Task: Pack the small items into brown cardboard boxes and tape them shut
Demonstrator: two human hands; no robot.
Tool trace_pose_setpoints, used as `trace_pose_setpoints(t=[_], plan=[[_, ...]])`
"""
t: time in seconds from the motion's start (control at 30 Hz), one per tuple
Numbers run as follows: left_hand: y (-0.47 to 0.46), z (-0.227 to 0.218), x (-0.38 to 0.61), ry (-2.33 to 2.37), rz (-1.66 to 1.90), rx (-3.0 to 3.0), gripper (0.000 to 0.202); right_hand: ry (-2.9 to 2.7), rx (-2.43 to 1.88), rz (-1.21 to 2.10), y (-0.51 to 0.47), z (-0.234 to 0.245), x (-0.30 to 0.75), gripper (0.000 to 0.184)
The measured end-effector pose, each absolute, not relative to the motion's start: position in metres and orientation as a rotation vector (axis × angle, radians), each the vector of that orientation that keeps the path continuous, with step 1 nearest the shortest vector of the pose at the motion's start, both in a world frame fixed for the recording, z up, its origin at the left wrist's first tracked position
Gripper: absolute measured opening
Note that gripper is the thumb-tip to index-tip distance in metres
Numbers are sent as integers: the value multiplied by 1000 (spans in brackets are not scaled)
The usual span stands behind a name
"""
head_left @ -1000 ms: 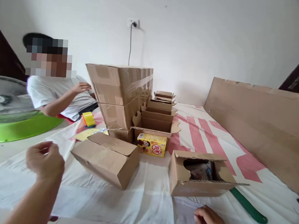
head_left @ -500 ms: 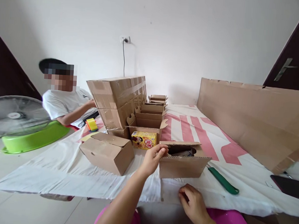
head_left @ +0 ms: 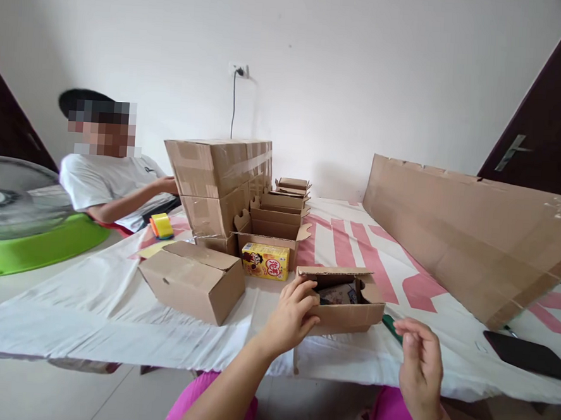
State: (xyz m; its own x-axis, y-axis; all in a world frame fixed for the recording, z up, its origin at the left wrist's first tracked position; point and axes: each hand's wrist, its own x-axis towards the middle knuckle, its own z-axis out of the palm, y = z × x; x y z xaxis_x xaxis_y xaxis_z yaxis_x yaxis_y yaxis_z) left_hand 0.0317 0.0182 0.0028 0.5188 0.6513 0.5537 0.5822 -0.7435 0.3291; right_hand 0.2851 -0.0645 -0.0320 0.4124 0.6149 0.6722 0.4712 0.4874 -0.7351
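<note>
Left fingers (head_left: pixel 309 302) at edge of carton (head_left: pixel 347 317)

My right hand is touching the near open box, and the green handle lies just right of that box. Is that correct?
Not quite. In the head view, your left hand is the one touching the near open box; your right hand is apart from it. The green handle does lie just right of that box.
</note>
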Motion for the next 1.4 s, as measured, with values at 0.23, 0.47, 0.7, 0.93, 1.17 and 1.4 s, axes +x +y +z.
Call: trace_pose_setpoints(t=[0.23,0.47,0.7,0.93,1.17,1.4], plan=[[6,10,21,913,1043,2584,14,-2339,-1156,493,-47,48,232,56],[2,16,12,823,953,2499,9,-2489,-1512,51,-27,40,230,61],[4,23,15,846,929,2510,10,-2282,-1621,-484,4,33,285,78],[2,29,15,898,853,2611,22,-2269,-1545,-107,11,29,309,78],[-1,25,39,1222,795,2775,21,-2208,-1542,-184,15,30,294,53],[7,25,31,1393,1148,2488,18,-2192,-1513,-193,17,24,300,51]])
